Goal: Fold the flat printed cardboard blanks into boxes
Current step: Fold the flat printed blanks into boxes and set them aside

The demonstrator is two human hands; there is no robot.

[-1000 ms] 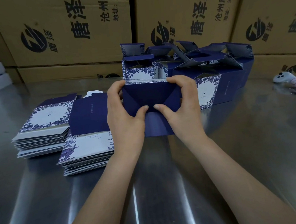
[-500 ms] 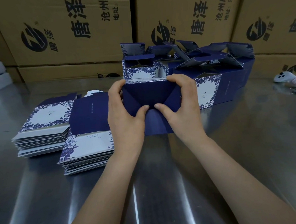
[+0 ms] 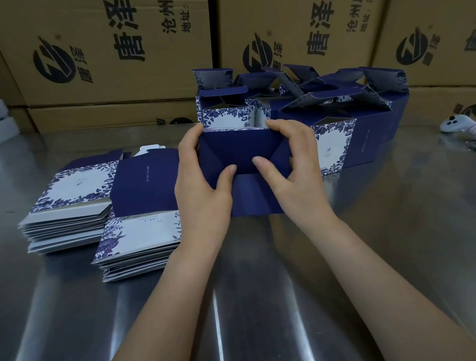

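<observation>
You are gripping the dark blue box point(image 3: 242, 150) with both hands at the middle of the steel table point(image 3: 272, 308). Your left hand point(image 3: 199, 184) is curling round its left side and your right hand point(image 3: 292, 169) round its right, fingers hooking over the top edge while both thumbs are pressing on the folded flaps facing you. The box is resting on the table. A near stack of blanks point(image 3: 140, 239) is lying just beside your left hand, and a far stack of blanks point(image 3: 68, 208) is lying further left. Finished boxes point(image 3: 335, 142) are standing just behind and right of the box, and a white controller point(image 3: 464, 128) is lying far right.
</observation>
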